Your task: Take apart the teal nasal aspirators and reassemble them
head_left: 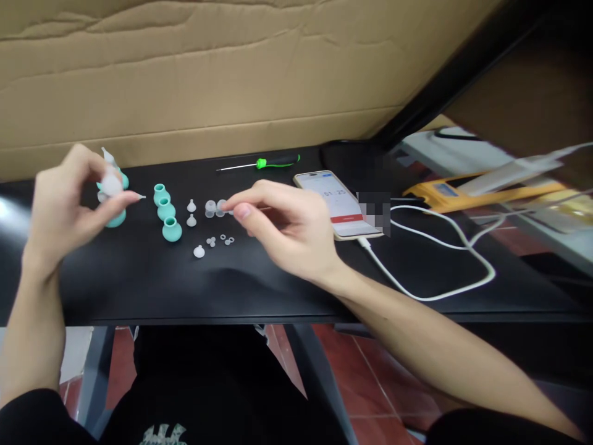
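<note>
My left hand [78, 207] is raised at the left, thumb and fingers closed on a blurred, rounded white plastic piece [111, 183]. Behind it, partly covered, are teal bulbs [117, 219] with pointed white tips. My right hand [291, 228] reaches to two clear plastic cups [210, 209]; its index finger and thumb pinch at the right-hand cup [221, 207]. Between the hands stand three open-necked teal bulbs [172, 230] in a slanting row. Small white domed pieces with spouts [191, 220] and a white domed piece [199, 251] lie nearby, beside tiny clear rings and discs [212, 241].
A green-and-black screwdriver [278, 162] lies near the back, before a cardboard wall [208, 80]. On the right, a phone [324, 191] shows a timer, with a white cable [430, 299] looping across the black table [139, 296]. A yellow-framed object [430, 193] sits beyond.
</note>
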The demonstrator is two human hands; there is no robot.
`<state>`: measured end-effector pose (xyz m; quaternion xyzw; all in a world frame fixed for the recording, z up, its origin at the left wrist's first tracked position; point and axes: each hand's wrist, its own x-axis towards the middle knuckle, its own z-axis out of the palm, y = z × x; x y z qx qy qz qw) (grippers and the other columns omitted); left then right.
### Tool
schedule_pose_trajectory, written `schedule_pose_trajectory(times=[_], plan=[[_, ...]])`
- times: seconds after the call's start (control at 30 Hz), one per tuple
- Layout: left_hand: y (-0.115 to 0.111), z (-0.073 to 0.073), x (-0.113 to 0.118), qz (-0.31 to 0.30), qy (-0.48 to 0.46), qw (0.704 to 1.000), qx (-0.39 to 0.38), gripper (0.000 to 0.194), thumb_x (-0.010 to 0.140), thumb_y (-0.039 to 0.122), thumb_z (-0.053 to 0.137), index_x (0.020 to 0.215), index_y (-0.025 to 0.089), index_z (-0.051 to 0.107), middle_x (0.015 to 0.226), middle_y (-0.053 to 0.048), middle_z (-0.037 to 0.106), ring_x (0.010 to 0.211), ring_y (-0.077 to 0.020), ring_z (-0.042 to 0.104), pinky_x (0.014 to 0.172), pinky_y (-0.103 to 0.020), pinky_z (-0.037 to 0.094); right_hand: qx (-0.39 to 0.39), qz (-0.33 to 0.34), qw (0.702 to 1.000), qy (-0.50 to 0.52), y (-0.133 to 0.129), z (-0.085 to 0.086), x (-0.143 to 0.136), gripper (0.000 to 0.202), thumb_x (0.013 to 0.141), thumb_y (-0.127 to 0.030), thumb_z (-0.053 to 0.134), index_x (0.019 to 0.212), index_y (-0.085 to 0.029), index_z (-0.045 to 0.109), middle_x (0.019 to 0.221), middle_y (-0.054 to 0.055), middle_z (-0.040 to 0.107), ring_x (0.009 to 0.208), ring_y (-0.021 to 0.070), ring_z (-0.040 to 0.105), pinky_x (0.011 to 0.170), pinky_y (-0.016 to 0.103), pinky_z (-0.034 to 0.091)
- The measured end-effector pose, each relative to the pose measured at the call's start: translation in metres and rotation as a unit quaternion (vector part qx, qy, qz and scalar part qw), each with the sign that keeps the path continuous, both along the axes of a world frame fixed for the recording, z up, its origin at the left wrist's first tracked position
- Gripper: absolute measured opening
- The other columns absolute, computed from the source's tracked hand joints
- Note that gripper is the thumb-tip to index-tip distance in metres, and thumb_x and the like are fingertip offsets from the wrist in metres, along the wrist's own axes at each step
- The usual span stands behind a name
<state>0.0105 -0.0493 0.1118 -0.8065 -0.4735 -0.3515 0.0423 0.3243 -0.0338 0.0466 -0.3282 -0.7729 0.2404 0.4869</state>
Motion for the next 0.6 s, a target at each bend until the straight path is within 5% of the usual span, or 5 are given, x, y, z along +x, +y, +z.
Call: schedule_pose_trajectory(times=[0.17, 0.33, 0.47, 0.6], plan=[[-0.001, -0.023, 0.035, -0.065, 0.130, 0.985, 0.089, 0.032, 0.105, 0.062, 0.064, 0.102, 0.030, 0.067, 0.092, 0.001, 0.069, 0.085, -0.0197, 0.072, 0.081, -0.038, 0.061, -0.070, 0.146, 0.987, 0.002, 0.001, -0.007, -0.005, 0.031, 0.107, -0.050, 0.065, 0.114, -0.021, 0.075, 0.090, 0.003, 0.077, 0.072, 0.0137, 0.069, 0.063, 0.025, 0.055], [-0.002, -0.037, 0.064, -0.104, 0.163, 0.980, -0.043, 0.024, 0.105, 0.043, 0.061, 0.090, 0.027, 0.069, 0.080, 0.002, 0.060, 0.072, -0.0168, 0.071, 0.080, -0.039, 0.062, -0.019, 0.166, 0.985, -0.041, 0.002, -0.017, -0.014, 0.037, 0.107, -0.055, 0.065, 0.094, -0.021, 0.071, 0.077, 0.001, 0.071, 0.067, 0.0139, 0.063, 0.066, 0.026, 0.054], [-0.008, -0.044, 0.067, -0.134, 0.162, 0.976, -0.052, 0.028, 0.106, 0.045, 0.060, 0.085, 0.028, 0.068, 0.074, 0.002, 0.061, 0.059, -0.0138, 0.063, 0.059, -0.032, 0.056, 0.011, 0.181, 0.983, -0.038, 0.001, -0.017, -0.012, 0.037, 0.111, -0.045, 0.059, 0.085, -0.021, 0.069, 0.071, 0.000, 0.066, 0.062, 0.0126, 0.057, 0.062, 0.026, 0.049], [-0.013, -0.053, 0.061, -0.169, 0.127, 0.977, 0.012, 0.018, 0.106, 0.046, 0.065, 0.093, 0.035, 0.071, 0.072, 0.004, 0.061, 0.055, -0.0142, 0.060, 0.057, -0.033, 0.056, -0.060, 0.279, 0.957, 0.048, 0.002, -0.016, -0.007, 0.031, 0.111, -0.041, 0.062, 0.091, -0.020, 0.074, 0.073, -0.001, 0.070, 0.057, 0.0098, 0.060, 0.056, 0.023, 0.048]])
